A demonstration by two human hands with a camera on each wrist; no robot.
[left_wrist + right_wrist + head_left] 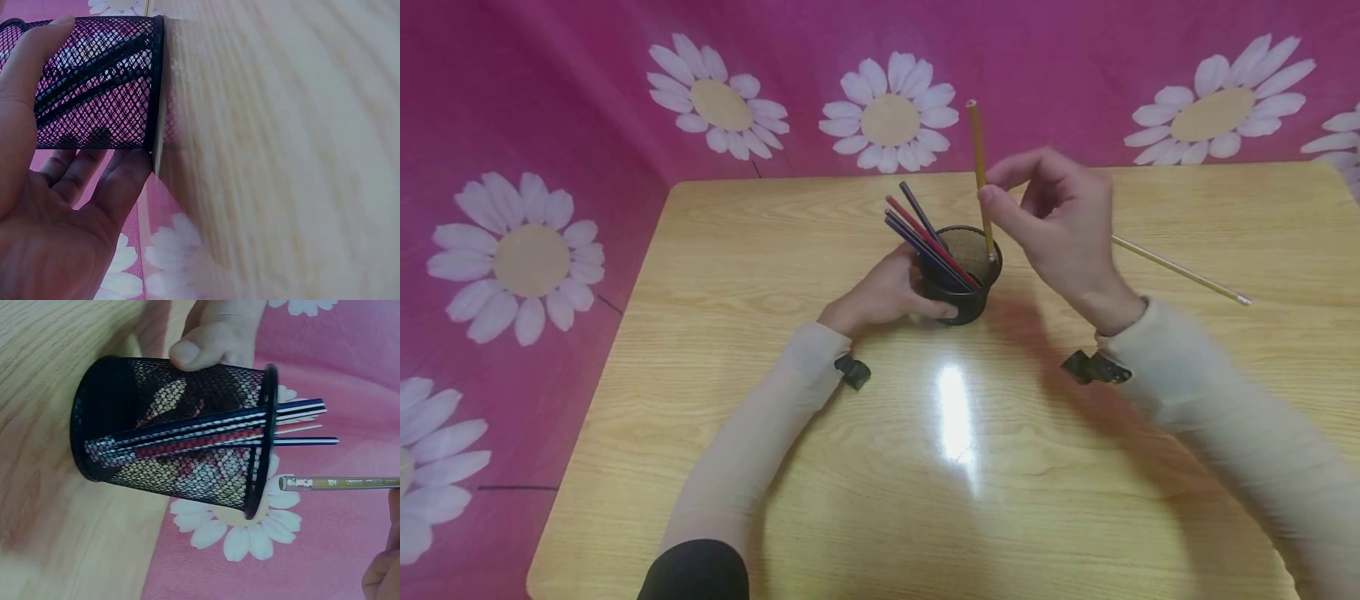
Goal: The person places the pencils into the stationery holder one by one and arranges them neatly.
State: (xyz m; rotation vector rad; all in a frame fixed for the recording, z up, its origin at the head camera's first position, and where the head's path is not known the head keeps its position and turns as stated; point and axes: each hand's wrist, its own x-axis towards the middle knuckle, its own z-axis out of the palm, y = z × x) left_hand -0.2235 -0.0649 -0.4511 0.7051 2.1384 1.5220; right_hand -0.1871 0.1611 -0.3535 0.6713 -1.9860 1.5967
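A black mesh pencil cup [968, 310] stands on the table, holding several dark striped pencils [300, 414] and a red one [917, 223]. My left hand [887, 292] grips its left side; the thumb lies across the mesh in the left wrist view. Between thumb and forefinger, my right hand [1063, 229] pinches a gold pencil [978, 150] almost upright over the cup. Its eraser end [289, 483] points down and sits just above the rim in the right wrist view. Behind the right wrist lies another gold pencil [1183, 270] with a pale eraser.
The wooden table [865, 500] has a glossy top with a bright light reflection. Pink cloth [1022, 75] with large white daisies hangs along the table's back and left edges. A small black camera mount [1096, 367] is strapped at the right wrist, a similar mount [853, 372] at the left.
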